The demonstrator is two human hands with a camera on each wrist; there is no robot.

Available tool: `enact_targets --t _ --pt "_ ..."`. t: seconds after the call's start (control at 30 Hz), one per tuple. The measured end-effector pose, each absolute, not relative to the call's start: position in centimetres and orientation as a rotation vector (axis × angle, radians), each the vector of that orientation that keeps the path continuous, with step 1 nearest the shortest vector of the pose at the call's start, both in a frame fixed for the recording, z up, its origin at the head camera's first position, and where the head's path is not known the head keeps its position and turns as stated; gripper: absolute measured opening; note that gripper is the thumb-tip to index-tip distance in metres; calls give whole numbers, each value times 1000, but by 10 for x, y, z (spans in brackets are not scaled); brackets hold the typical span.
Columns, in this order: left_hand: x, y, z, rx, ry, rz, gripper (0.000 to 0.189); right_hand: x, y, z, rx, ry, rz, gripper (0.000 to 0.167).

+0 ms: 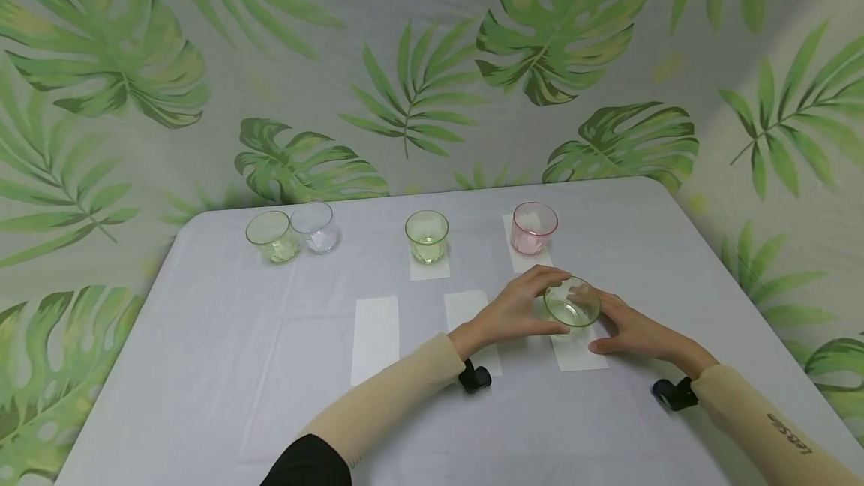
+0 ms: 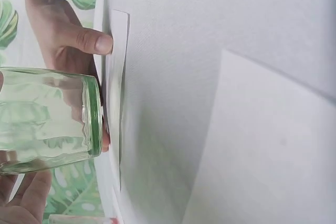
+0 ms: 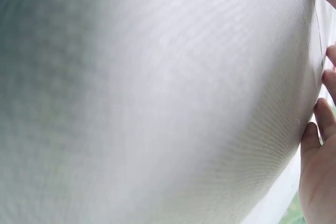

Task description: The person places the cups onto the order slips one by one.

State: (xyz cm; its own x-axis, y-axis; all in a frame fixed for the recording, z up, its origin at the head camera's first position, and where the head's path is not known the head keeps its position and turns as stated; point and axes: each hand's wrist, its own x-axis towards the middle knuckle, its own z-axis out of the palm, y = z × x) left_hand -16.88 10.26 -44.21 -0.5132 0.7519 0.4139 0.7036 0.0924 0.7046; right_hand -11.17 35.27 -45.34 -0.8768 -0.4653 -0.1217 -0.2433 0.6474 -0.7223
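Observation:
A green-tinted clear glass is in my left hand, with thumb and fingers spread round its side. It is above a white paper strip on the table. In the left wrist view the glass shows its thick base toward the table. My right hand is just right of the glass, fingers loosely bent and low by the strip's right edge. In the right wrist view several fingertips of the right hand are near the white cloth. Whether those fingers touch the glass is unclear.
A green glass and a pink glass stand on paper strips at the back. Another green glass and a clear glass stand close together at back left. Two bare strips, one left, one middle, lie nearer.

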Motion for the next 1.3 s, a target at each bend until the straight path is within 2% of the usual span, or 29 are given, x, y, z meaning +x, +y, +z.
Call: enact_targets --t 0.6,1.3 --pt "-168 120 -452 1534 2344 1355 74 -110 353 -453 -508 2534 -1124 81" --pt "-166 122 -450 1491 2368 1222 74 -113 352 -455 -612 2582 -1111 76"
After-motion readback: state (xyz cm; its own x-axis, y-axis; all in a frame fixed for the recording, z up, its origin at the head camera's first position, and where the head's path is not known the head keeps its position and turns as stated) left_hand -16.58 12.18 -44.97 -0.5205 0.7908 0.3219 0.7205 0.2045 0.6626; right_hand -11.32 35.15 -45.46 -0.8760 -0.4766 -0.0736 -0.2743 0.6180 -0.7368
